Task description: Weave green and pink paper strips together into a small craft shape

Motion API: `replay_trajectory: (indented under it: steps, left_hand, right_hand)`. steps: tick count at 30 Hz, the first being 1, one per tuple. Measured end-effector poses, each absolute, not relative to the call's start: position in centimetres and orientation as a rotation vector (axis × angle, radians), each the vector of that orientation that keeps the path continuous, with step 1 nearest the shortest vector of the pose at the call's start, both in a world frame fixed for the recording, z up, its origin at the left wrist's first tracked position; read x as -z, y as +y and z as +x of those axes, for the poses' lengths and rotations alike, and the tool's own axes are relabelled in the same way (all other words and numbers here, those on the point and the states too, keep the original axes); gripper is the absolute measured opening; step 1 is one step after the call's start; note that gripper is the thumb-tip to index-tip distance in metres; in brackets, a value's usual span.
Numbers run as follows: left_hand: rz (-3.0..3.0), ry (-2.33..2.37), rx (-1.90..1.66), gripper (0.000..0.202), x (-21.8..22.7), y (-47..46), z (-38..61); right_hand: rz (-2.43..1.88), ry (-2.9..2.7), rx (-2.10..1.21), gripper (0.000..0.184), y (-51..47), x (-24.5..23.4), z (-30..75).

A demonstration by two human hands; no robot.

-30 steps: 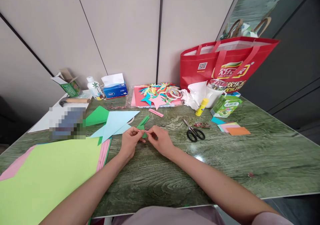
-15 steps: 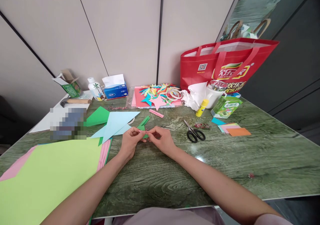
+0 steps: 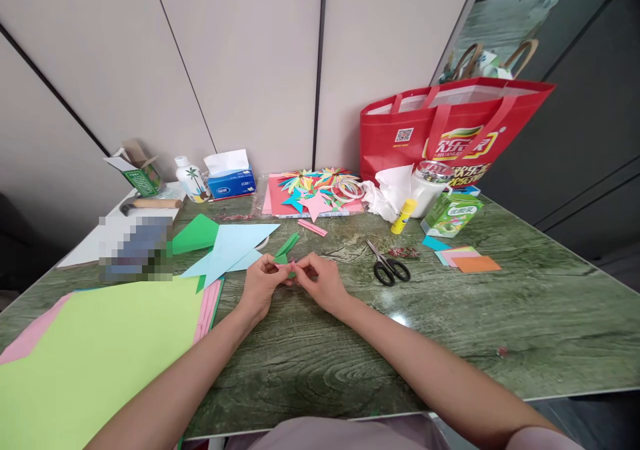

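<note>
My left hand [image 3: 263, 285] and my right hand [image 3: 320, 280] meet over the middle of the green table [image 3: 450, 317]. Both pinch a small folded green paper piece [image 3: 285, 262] between fingertips, with a bit of pink at the pinch. Most of the piece is hidden by my fingers. A green paper strip [image 3: 289, 243] lies just beyond it. Black-handled scissors [image 3: 387, 265] lie to the right of my right hand.
Large light-green and pink sheets [image 3: 95, 350] cover the near left. Light-blue paper [image 3: 233, 243] and green paper [image 3: 196, 232] lie beside my left hand. At the back stand a red bag [image 3: 450, 130], paper stars [image 3: 315, 190], a glue stick [image 3: 404, 215], a tissue box [image 3: 231, 180] and a green carton [image 3: 453, 211].
My fingertips shifted slightly on the small green piece; both hands stay in the same place.
</note>
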State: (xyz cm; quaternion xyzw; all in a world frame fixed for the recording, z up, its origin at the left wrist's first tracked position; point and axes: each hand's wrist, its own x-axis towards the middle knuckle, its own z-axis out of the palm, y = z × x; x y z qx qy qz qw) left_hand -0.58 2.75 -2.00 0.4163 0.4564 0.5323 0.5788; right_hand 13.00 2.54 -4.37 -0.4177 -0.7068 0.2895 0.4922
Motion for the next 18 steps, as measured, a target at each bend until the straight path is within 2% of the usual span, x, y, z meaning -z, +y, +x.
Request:
replay_trajectory:
  steps: [5,11,18]
  left_hand:
    - [0.928,1.042,-1.264,0.024,1.9,2.8,-0.7]
    - [0.91,1.004,-1.231,0.025,1.7,2.9,-0.9]
    - [0.895,0.934,-1.138,0.023,1.8,3.2,-1.4]
  right_hand:
    - [-0.928,-1.699,-0.784,0.014,2.5,4.1,13.0]
    - [-0.897,-1.364,-1.304,0.02,2.8,3.4,12.9]
    - [-0.889,-1.159,-1.562,0.029,3.6,3.4,13.4]
